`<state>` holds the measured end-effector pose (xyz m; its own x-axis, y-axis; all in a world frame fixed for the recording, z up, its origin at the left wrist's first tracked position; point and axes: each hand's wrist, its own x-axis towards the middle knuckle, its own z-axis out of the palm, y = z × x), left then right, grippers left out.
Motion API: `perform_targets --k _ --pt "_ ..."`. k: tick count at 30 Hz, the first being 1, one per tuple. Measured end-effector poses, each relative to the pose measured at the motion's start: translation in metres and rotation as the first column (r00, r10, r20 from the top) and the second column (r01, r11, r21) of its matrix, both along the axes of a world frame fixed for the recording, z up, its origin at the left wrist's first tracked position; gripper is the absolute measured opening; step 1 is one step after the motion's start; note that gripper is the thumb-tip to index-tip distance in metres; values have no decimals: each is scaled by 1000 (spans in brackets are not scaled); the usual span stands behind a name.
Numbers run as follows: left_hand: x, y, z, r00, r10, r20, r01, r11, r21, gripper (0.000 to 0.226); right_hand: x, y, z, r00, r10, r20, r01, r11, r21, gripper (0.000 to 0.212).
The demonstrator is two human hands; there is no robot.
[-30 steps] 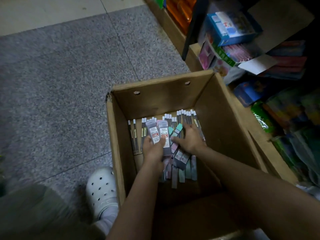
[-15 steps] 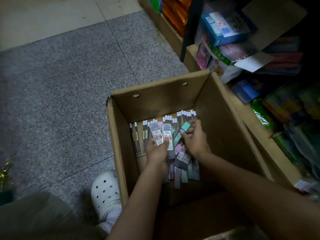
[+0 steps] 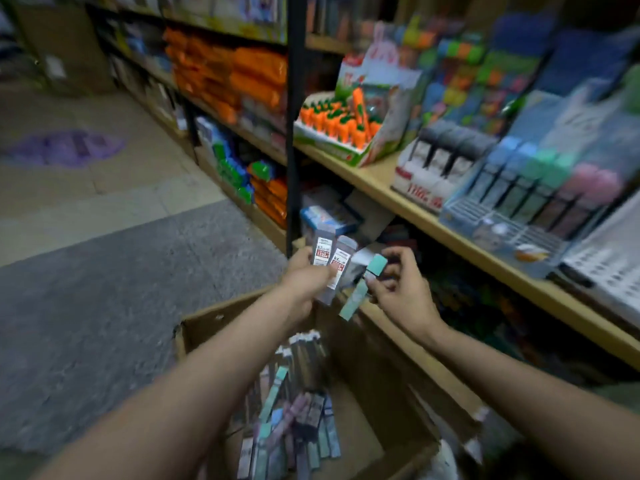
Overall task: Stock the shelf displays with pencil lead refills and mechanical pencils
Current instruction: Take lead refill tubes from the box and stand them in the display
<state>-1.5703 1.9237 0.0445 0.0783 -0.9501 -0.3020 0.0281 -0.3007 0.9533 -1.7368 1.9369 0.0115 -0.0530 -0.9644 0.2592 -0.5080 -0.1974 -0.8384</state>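
Note:
My left hand [image 3: 306, 278] is raised above the cardboard box [image 3: 398, 424] and grips two clear lead refill cases [image 3: 329, 254] with red and white labels. Just to its right, my right hand [image 3: 401, 289] pinches a teal-capped lead refill case [image 3: 363, 287] that hangs tilted. Inside the box lie several more refill cases and packed mechanical pencils [image 3: 294, 410]. On the wooden shelf [image 3: 460, 237] to the right stands a blue display tray [image 3: 502, 223] holding upright refill cases with blue, green and pink caps.
A white and red display of dark-capped items [image 3: 440, 168] stands left of the blue tray. Behind it is a carrot-shaped item display [image 3: 339, 126]. A black shelf post [image 3: 294, 133] rises beyond my hands. Orange packs [image 3: 242, 77] fill far shelves. Grey floor [image 3: 104, 289] lies left.
Both hands have lifted out of the box with refill cases in them. The view has swung up from the box to the shelf displays.

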Motion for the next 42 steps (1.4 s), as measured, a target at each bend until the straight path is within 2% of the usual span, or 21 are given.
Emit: perform_targets --k 3,6,12,17,21,25,29,42 --pt "-21 -4 29 981 -149 120 162 980 -112 31 -24 13 52 999 4 -35 -6 998 -66 37" --pt "-46 -1 42 968 -232 101 244 961 -134 27 -51 29 93 995 -7 -101 -3 996 -94 37" --pt "-93 -4 66 889 -437 -135 405 890 -209 28 -121 44 176 947 -247 -204 198 952 -233 35" --pt "-100 -27 79 859 -417 -298 357 904 -237 26 -171 43 219 836 -445 -321 343 880 -328 37" --pt "-100 -46 78 879 -335 -340 280 939 -203 21 -175 30 219 789 -503 -352 390 853 -346 36" --pt "-101 -60 78 876 -315 -364 256 945 -202 22 -156 8 195 807 -453 -379 339 880 -332 31" --pt "-98 -67 77 876 -314 -366 251 945 -210 21 -146 -8 173 780 -487 -393 360 863 -356 29" --pt "-81 -85 72 870 -204 -450 147 976 -159 20 -147 -35 151 746 -504 -436 363 856 -369 30"
